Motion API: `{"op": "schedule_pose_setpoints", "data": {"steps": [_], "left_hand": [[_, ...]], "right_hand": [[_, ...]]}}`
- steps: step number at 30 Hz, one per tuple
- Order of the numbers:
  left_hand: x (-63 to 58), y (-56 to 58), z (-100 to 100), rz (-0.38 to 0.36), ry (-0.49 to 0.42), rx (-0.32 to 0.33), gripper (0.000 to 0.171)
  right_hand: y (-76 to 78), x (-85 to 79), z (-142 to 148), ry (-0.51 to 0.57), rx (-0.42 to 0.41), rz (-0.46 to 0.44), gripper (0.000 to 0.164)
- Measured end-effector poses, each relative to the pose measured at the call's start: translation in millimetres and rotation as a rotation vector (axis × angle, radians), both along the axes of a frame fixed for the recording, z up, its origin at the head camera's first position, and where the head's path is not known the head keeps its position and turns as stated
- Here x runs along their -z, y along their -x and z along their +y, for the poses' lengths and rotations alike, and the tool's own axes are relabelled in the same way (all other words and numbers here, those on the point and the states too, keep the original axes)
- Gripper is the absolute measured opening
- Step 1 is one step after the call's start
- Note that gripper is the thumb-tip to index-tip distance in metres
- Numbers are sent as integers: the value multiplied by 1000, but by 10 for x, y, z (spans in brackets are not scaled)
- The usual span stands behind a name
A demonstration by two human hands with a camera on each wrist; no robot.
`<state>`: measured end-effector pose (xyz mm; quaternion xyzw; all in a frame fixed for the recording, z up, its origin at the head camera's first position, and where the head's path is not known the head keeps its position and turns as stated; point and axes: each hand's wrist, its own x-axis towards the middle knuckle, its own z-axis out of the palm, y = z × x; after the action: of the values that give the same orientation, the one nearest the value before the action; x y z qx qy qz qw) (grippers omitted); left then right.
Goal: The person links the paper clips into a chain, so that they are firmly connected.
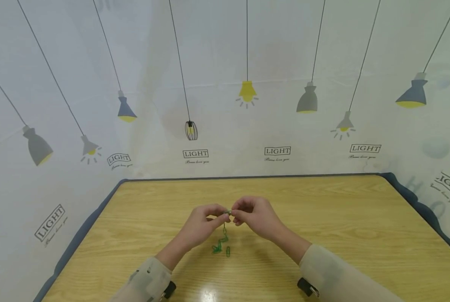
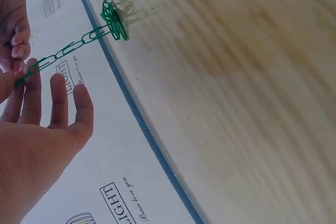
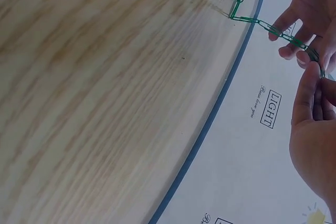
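Observation:
A chain of green paper clips [image 1: 223, 240] hangs from between my fingers down to the wooden table, where its lower part lies in a small heap [image 2: 114, 20]. My left hand [image 1: 204, 222] pinches the chain's upper end between thumb and forefinger, its other fingers spread in the left wrist view. Meeting it from the right, my right hand [image 1: 258, 216] pinches a green paper clip [image 1: 228, 212] at that same end. Whether this clip is hooked to the chain is hidden by the fingertips. One loose green paper clip [image 1: 228, 251] lies on the table beside the heap.
The wooden table [image 1: 323, 209] has a dark blue edge [image 1: 247, 178] along its back and sides. Behind it hangs a white cloth [image 1: 217, 105] printed with lamps and lettering. Each sleeve carries a dark strap [image 1: 306, 287] near the wrist.

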<state>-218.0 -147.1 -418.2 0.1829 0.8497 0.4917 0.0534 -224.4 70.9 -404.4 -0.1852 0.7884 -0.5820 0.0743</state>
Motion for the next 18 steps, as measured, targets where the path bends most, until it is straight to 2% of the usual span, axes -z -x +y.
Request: {"op": "schedule_pose_setpoints", "data": {"steps": [5,18], "left_hand": [[13,0,-20,17,15,11,24],[-25,4,17,30,48,-16,20]], "right_hand": [[6,24,10,2,-6,7,11],[6,47,33,-28,-20,35,10]]}}
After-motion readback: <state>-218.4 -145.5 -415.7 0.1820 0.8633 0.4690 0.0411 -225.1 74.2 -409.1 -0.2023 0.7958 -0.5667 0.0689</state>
